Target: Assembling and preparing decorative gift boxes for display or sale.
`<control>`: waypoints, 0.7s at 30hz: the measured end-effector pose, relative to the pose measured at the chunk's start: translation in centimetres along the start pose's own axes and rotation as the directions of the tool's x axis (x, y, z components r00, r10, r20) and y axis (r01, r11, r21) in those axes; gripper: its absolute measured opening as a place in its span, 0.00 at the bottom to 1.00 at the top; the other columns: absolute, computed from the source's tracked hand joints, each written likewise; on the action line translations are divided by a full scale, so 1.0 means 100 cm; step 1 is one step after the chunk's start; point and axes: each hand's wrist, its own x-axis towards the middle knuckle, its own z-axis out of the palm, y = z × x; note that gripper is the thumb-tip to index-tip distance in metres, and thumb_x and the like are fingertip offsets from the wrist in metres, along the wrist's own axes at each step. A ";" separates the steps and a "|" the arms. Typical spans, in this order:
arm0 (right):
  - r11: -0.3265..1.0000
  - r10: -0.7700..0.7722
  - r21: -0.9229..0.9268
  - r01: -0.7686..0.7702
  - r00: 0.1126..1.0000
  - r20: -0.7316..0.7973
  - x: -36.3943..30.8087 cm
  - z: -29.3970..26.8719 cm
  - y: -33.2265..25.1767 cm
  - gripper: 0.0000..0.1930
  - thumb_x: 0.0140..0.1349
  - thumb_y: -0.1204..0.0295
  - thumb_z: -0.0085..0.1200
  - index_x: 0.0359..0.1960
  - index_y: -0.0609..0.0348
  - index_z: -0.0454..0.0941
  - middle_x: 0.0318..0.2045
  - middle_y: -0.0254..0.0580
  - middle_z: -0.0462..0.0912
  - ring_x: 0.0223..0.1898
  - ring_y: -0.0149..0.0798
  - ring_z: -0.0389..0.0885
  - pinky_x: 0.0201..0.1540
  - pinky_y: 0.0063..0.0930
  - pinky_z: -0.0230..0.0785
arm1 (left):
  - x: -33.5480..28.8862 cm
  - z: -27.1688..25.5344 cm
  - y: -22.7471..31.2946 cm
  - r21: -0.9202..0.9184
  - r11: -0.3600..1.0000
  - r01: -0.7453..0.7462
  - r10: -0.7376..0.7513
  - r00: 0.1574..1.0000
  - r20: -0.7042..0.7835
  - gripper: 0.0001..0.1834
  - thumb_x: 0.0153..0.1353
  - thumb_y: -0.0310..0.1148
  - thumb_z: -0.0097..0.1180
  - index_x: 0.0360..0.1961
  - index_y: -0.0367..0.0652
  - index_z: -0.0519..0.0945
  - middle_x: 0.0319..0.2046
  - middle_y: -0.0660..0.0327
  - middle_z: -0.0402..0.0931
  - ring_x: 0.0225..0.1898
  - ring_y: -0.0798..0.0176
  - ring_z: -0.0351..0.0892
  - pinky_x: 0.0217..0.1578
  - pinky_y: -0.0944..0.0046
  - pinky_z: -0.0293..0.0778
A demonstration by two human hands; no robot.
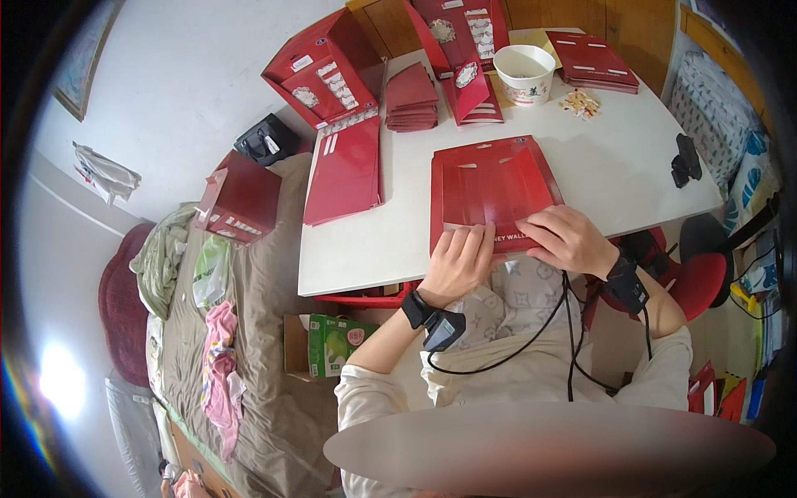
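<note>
A glossy red cardboard display piece (498, 187) lies on the white table in front of me, its near edge close to the table's edge. It has a raised border, a small hanging slot at the far side and white lettering along the near side. My left hand (461, 261) grips its near left edge, fingers bent over the top and thumb hidden. At the near right corner my right hand (569, 239) pinches the same edge, fingers curled together. Black straps with small cabled devices circle both wrists.
Beyond stand a red display box (320, 79) and an open red display (465, 58). Flat red card stacks (344, 170), smaller red cards (411, 95), a paper tub (525, 79), small pale pieces (579, 104) and more red sheets (591, 62) share the table (398, 241). A bed (282, 349) is left.
</note>
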 end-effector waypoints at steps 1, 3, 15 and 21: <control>1.000 -0.006 0.008 0.006 1.000 0.013 0.001 -0.001 0.000 0.22 0.42 0.69 0.62 0.41 0.61 0.74 0.36 0.39 0.74 0.36 0.41 0.74 0.39 0.32 0.69 | 0.001 -0.001 -0.003 0.013 0.999 -0.046 0.046 0.999 -0.017 0.19 0.50 0.30 0.53 0.44 0.33 0.75 0.32 0.60 0.70 0.31 0.63 0.71 0.31 0.65 0.66; 1.000 -0.014 0.016 0.013 1.000 0.026 0.002 -0.003 0.000 0.23 0.41 0.69 0.62 0.42 0.61 0.74 0.36 0.39 0.74 0.36 0.41 0.74 0.39 0.32 0.69 | 0.001 -0.002 -0.007 0.038 0.997 -0.068 0.069 0.997 -0.033 0.19 0.48 0.29 0.53 0.43 0.34 0.75 0.31 0.60 0.71 0.31 0.64 0.71 0.30 0.66 0.66; 0.995 -0.041 -0.091 0.035 0.997 -0.064 0.014 -0.007 -0.006 0.15 0.47 0.76 0.55 0.40 0.62 0.76 0.33 0.37 0.72 0.32 0.37 0.74 0.35 0.30 0.70 | 0.015 -0.014 -0.012 0.190 0.968 -0.161 0.176 0.982 -0.064 0.19 0.45 0.30 0.50 0.39 0.31 0.76 0.29 0.59 0.69 0.31 0.63 0.71 0.30 0.65 0.69; 0.980 -0.106 -0.176 0.088 0.990 -0.093 0.015 -0.011 -0.003 0.16 0.46 0.77 0.53 0.40 0.61 0.76 0.32 0.37 0.72 0.33 0.37 0.74 0.36 0.29 0.70 | 0.024 -0.029 -0.005 0.088 0.993 -0.083 0.084 0.996 -0.015 0.17 0.51 0.32 0.51 0.40 0.32 0.75 0.31 0.57 0.70 0.29 0.60 0.70 0.29 0.63 0.69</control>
